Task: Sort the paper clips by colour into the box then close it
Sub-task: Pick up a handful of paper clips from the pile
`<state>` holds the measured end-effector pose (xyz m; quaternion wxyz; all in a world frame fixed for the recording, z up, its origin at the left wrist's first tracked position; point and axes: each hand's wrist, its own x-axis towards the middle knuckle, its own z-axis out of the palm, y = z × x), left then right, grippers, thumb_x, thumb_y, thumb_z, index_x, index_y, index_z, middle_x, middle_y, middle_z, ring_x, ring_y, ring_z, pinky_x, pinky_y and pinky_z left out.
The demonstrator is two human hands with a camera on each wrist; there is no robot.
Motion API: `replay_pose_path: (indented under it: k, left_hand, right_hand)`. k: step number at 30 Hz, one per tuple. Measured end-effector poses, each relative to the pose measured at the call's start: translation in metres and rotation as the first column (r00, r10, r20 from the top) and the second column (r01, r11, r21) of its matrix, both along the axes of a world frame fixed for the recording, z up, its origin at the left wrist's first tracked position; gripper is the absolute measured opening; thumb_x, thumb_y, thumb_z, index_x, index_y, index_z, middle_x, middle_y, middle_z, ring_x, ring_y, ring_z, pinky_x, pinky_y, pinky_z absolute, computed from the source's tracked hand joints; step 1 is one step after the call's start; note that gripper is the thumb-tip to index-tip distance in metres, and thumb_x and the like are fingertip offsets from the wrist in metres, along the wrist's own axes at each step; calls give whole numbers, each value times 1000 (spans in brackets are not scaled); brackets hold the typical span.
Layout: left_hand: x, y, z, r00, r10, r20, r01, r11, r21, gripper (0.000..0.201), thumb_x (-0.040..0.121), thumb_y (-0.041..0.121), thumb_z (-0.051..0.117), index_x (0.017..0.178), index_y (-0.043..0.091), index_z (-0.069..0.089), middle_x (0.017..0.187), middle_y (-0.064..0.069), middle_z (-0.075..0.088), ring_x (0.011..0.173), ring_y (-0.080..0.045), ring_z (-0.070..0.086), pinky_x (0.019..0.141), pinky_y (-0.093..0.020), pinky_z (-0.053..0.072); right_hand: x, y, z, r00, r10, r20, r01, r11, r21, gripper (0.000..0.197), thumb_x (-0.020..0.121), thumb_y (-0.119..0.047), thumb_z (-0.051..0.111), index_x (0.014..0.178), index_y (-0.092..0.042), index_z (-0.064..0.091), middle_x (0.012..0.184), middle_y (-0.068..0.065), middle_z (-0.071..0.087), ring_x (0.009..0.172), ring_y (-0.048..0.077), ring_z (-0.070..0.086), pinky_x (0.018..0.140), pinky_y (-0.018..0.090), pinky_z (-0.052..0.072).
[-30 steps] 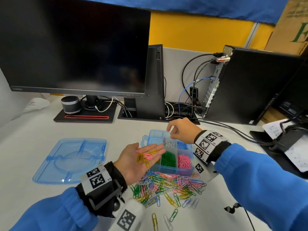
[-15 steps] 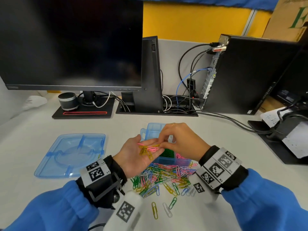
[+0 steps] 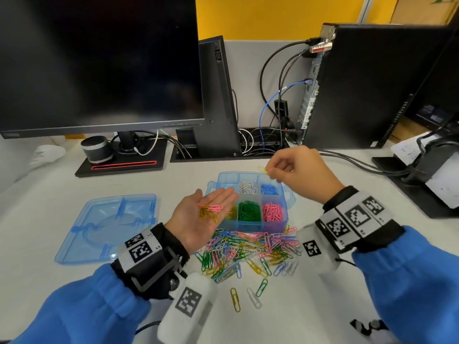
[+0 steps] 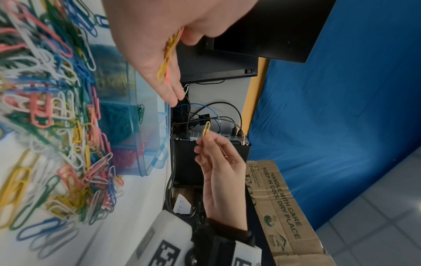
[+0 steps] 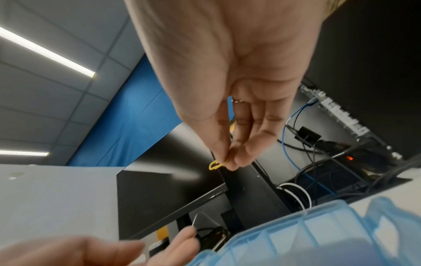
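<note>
A clear blue box (image 3: 283,227) with several compartments stands mid-table, holding white, blue, green, pink and yellow clips sorted apart. My left hand (image 3: 201,217) lies palm up beside its left edge, fingers straight, with pink and yellow clips (image 3: 210,211) resting on the palm. My right hand (image 3: 293,170) hovers over the box's back edge and pinches one yellow paper clip (image 3: 262,169) (image 4: 206,128) (image 5: 215,164) between thumb and fingertips. A mixed heap of coloured clips (image 3: 248,252) lies in front of the box.
The box's blue lid (image 3: 106,227) lies flat to the left. A monitor (image 3: 99,60), a small speaker (image 3: 95,148), a computer tower (image 3: 367,85) and cables (image 3: 273,135) line the back. A few stray clips (image 3: 248,294) lie near the front edge.
My right hand took a yellow clip from my left palm and lifted it right and back, over the box. The left palm stayed beside the box.
</note>
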<state>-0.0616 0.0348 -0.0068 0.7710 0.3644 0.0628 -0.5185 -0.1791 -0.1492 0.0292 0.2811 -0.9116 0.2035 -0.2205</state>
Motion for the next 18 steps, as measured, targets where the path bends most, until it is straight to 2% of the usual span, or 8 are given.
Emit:
replay_pose_path:
  k: [3, 5, 9, 11, 13, 14, 16, 18]
  left_hand:
    - [8, 2, 1, 1000, 16, 8, -16, 1000, -10, 56, 105, 38, 26, 132, -6, 49, 121, -21, 64, 116, -34, 59, 88, -42, 53]
    - [13, 3, 1, 1000, 17, 10, -17, 1000, -25, 62, 104, 44, 25, 133, -6, 48, 122, -21, 64, 116, -33, 59, 81, -46, 54]
    - [14, 6, 0, 1000, 18, 4, -18, 999, -45, 74, 102, 52, 18, 130, -8, 49, 123, -24, 62, 114, -36, 59, 79, -50, 53]
    - [13, 7, 0, 1000, 29, 8, -28, 998, -50, 72, 103, 48, 16, 131, -9, 48, 125, -26, 60, 116, -37, 57, 83, -46, 53]
    - [13, 6, 1, 999, 44, 6, -44, 998, -51, 67, 104, 41, 14, 133, -9, 46, 128, -26, 59, 120, -38, 55, 96, -42, 50]
    - [13, 6, 1, 999, 50, 5, -50, 998, -50, 65, 104, 39, 14, 134, -9, 46, 128, -26, 58, 122, -38, 54, 99, -41, 47]
    - [13, 5, 0, 999, 45, 17, -44, 998, -45, 62, 105, 37, 16, 134, -9, 45, 128, -26, 58, 120, -37, 55, 101, -40, 46]
    - [13, 4, -1, 999, 29, 29, -28, 999, -34, 60, 105, 37, 19, 133, -9, 46, 124, -26, 61, 109, -35, 63, 95, -40, 50]
  right_hand:
    - [5, 2, 1, 1000, 12, -12, -11, 997, 79, 11, 82, -7, 67, 75, -14, 71, 66, 1, 71, 58, 10, 66, 61, 16, 53]
    - [13, 13, -5, 997, 63, -34, -59, 992, 115, 10, 81, -6, 67, 75, -12, 72, 66, 4, 72, 58, 12, 67, 60, 18, 52]
    - [31, 33, -20, 985, 158, -73, -146, 977, 154, 11, 82, -5, 66, 77, -9, 74, 68, 6, 72, 59, 13, 68, 60, 18, 54]
    - [35, 36, -23, 982, 160, -95, -149, 982, 118, 9, 84, -11, 67, 80, -10, 76, 70, 6, 72, 63, 14, 68, 66, 21, 55]
    - [37, 36, -24, 989, 129, -79, -125, 991, 51, 10, 85, -15, 66, 83, -13, 76, 72, 4, 72, 67, 14, 67, 69, 24, 55]
    - [36, 37, -24, 990, 125, -60, -124, 992, 26, 11, 86, -15, 65, 84, -14, 76, 73, 3, 72, 69, 14, 66, 69, 23, 53]
    - [34, 41, -24, 987, 156, -22, -157, 988, -1, 10, 87, -15, 64, 86, -15, 74, 76, -1, 70, 71, 12, 65, 67, 14, 49]
    - [32, 46, -24, 978, 209, 24, -209, 978, -4, 9, 87, -14, 66, 87, -17, 74, 76, -4, 70, 71, 8, 63, 63, 7, 43]
